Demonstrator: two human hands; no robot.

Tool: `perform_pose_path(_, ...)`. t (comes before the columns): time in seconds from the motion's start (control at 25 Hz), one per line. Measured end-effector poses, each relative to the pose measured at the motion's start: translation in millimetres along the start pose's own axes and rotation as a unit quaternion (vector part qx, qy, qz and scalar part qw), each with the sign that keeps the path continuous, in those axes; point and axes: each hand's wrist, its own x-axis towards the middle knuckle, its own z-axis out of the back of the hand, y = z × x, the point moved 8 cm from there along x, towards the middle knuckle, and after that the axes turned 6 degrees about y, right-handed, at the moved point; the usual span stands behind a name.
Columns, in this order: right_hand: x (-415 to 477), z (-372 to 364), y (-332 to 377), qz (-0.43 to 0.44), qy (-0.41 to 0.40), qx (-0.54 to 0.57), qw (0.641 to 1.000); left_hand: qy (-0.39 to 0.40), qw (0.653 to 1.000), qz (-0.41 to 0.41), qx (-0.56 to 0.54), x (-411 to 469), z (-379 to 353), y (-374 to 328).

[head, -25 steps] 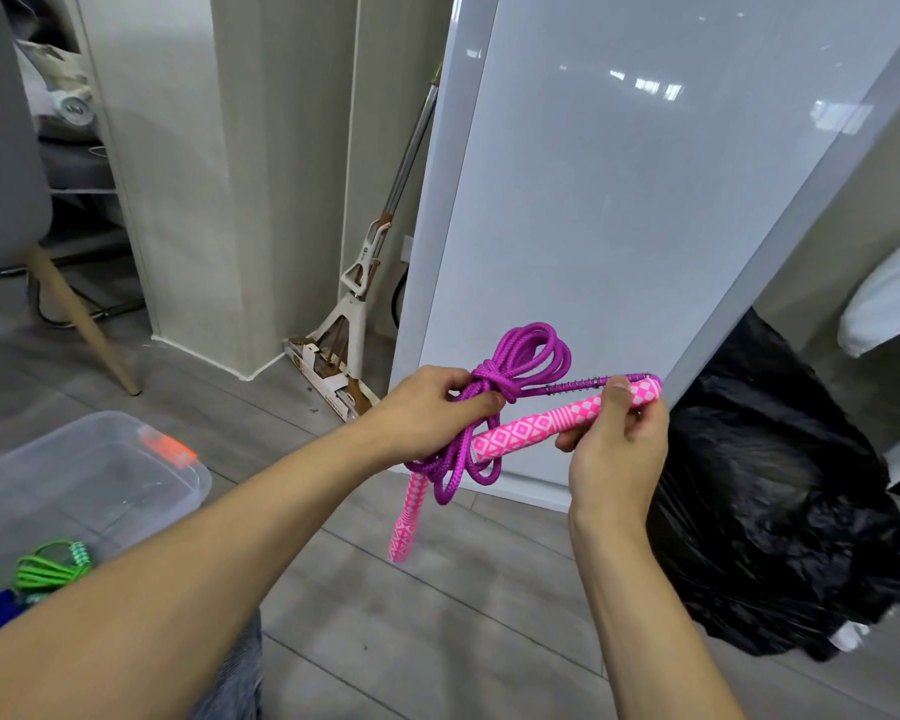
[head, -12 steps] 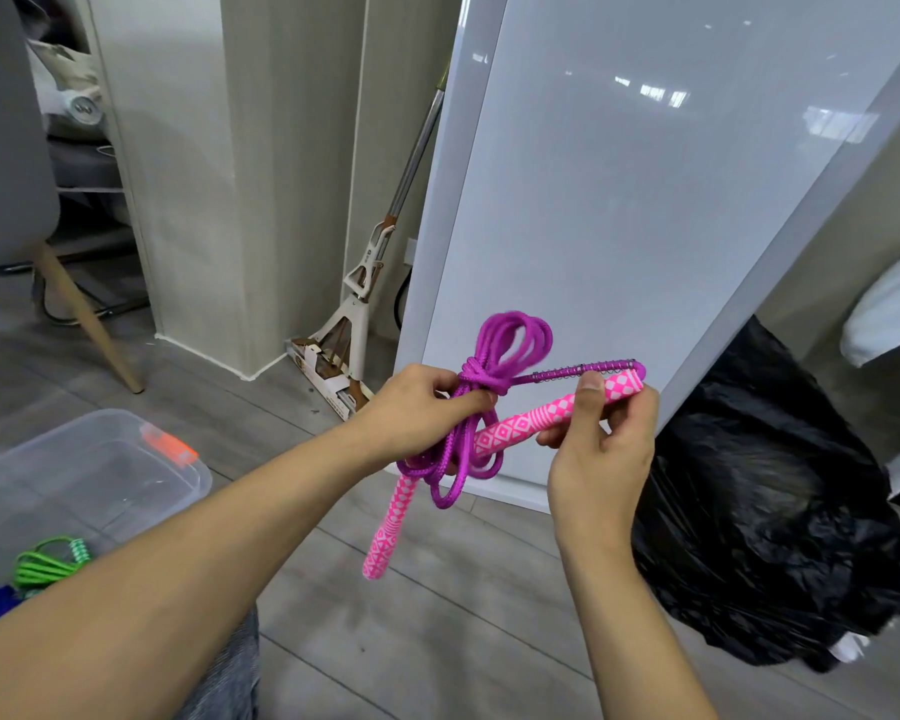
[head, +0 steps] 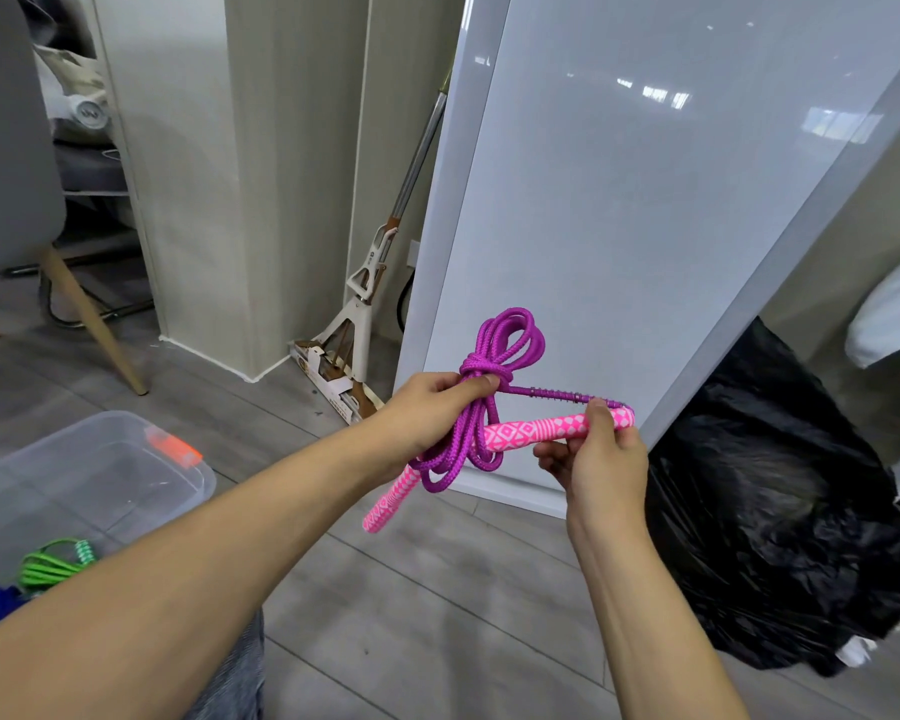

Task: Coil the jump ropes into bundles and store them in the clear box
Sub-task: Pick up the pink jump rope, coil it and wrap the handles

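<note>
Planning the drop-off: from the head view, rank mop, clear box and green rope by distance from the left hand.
1. Mop, leaning on the wall just beyond the left hand.
2. Clear box, on the floor to the left.
3. Green rope, inside the box's near end.

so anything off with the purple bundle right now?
Mostly tidy: the purple rope is coiled and wrapped at the left hand. One pink handle is pinched by the right hand; the other handle dangles loose below the coil.
</note>
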Motion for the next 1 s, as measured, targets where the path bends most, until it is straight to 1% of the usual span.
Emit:
perform_pose_path(0.12,-1.1,-3.7,-8.2,-0.043,0.006,0.061,0.997,0.007,0.994,0.009,-0.107,-2.3,-6.9,0.5)
perform_pose_path(0.24,-7.2,-9.6,-24.2,-0.129,0.011,0.127,0.983,0.022,0.981,0.005,-0.190,-4.2,-16.9,0.7)
perform_pose_path(0.32,-9.6,-12.2,-31.0,-0.171,0.019,0.152,0.973,0.038,0.978,0.001,-0.206,-4.4,-22.7,0.9)
perform_pose_path(0.4,-8.9,-11.5,-24.6,-0.163,0.036,0.152,0.974,0.059,0.978,0.002,-0.202,-6.3,-24.8,0.6)
perform_pose_path(0.48,-9.9,-15.5,-12.8,-0.127,0.094,0.098,0.983,0.107,0.976,0.003,-0.191,-10.1,-27.8,-1.2)
perform_pose_path(0.56,-21.3,-31.8,-7.1,-0.087,0.201,-0.019,0.976,0.149,0.974,-0.012,-0.169,-11.8,-33.1,-2.3)
perform_pose_path(0.6,-27.8,-40.2,-7.7,-0.058,0.244,-0.108,0.962,0.138,0.980,-0.024,-0.142,-9.7,-31.8,-0.5)
perform_pose_path(0.64,-33.1,-46.7,-7.5,-0.026,0.269,-0.194,0.943,0.104,0.988,-0.031,-0.110,-7.2,-27.2,1.5)
perform_pose_path(0.68,-36.6,-51.4,-6.6,-0.001,0.282,-0.258,0.924,0.064,0.994,-0.032,-0.086,-5.1,-21.5,2.8)
perform_pose_path(0.72,-38.3,-54.0,-5.5,0.012,0.292,-0.296,0.910,0.037,0.996,-0.030,-0.082,-3.8,-17.2,4.0)
perform_pose_path(0.76,-39.1,-54.5,-3.5,0.013,0.297,-0.309,0.903,0.021,0.995,-0.027,-0.095,-2.2,-13.5,6.1)
perform_pose_path(0.8,-37.8,-51.8,-2.6,0.006,0.292,-0.307,0.906,0.009,0.992,-0.025,-0.122,-0.6,-10.0,7.0)
perform_pose_path(0.88,-29.9,-38.2,-8.1,-0.025,0.254,-0.301,0.919,-0.023,0.981,-0.024,-0.190,6.3,0.1,9.0)
perform_pose_path(0.92,-28.0,-33.0,-13.2,-0.044,0.244,-0.320,0.914,-0.042,0.974,-0.027,-0.220,10.2,4.9,10.5)
perform_pose_path(1.0,-31.2,-33.2,-29.4,-0.089,0.272,-0.360,0.888,-0.074,0.964,-0.035,-0.254,13.6,10.7,12.0)
